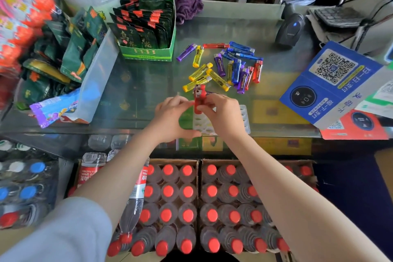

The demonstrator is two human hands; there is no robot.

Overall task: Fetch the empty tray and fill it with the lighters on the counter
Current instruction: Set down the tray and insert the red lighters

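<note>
**Two hands on one red lighter above the tray**

Both hands met at the counter's near edge. The right hand and the left hand pinched a red lighter between their fingertips, holding it upright with its metal head pointing away from the person. Directly under the hands lay the tray — a pale plastic insert with rows of slots, flat on the glass counter and mostly hidden by the hands; whether any slots were filled could not be told.

At about one o'clock from the hands, a loose pile of lighters — yellow, purple, blue and red — lay scattered on the glass, apart from the tray. A green display box of sachets stood at eleven o'clock, a barcode scanner at two o'clock, and a blue QR payment stand at three o'clock.
</note>
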